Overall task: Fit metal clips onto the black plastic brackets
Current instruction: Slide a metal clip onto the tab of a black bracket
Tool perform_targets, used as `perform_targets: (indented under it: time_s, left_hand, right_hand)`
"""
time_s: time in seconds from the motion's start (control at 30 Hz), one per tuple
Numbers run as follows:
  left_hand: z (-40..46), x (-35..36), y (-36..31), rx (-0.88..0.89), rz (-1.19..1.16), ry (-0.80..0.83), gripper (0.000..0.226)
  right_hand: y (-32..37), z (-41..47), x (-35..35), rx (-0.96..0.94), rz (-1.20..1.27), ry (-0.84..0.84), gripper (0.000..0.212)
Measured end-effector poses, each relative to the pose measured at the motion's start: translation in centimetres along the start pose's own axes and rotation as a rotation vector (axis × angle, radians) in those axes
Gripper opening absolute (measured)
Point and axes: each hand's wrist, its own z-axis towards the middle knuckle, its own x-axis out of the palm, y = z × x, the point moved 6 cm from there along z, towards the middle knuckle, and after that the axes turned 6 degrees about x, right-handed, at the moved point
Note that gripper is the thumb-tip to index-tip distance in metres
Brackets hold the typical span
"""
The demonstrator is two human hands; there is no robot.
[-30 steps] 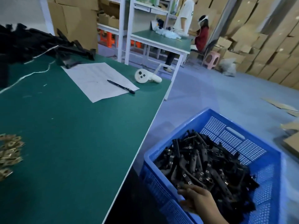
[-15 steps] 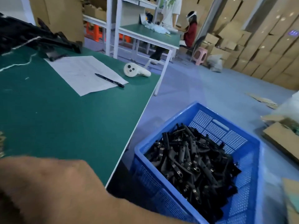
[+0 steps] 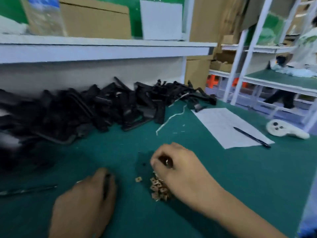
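bench stock: clip pick-up for bracket fitting

- right hand [image 3: 178, 170]: near centre, fingers curled down over the metal clips [image 3: 158, 188], pinching something small and shiny at the fingertips, probably one clip; blur leaves it uncertain.
- left hand [image 3: 89, 200]: near left, knuckles up, fingers closed round a thin dark piece [image 3: 106, 184], likely a bracket; only its edge shows.
- metal clips: small brass-coloured heap on the green bench [image 3: 240, 177], half under the right hand; one stray clip [image 3: 138, 179] just left of the heap.
- black plastic brackets [image 3: 96, 109]: big loose pile, far left to far centre, against the back wall.
- sundries: paper sheet [image 3: 228, 127] with pen [image 3: 251, 137], white handheld device [image 3: 284, 129], far right.

risks, as judged: clips are small and tangled, so a pinch may lift two or drop one; a loose hold in the left hand could let the piece twist as the clip is pressed on, seating it crooked.
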Motion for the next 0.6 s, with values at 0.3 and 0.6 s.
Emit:
perform_targets:
  time_s: [0.3, 0.6]
  left_hand:
    - [-0.8, -0.7, 0.6, 0.042, -0.001, -0.219, 0.03]
    - [-0.3, -0.6, 1.2, 0.037, -0.002, -0.254, 0.016]
  right_hand:
    - [-0.9, 16.4, 6.6, 0.003, -0.415, 0.049, 0.039]
    - [-1.3, 22.2, 11.2, -0.061, -0.547, 0.409, 0.053]
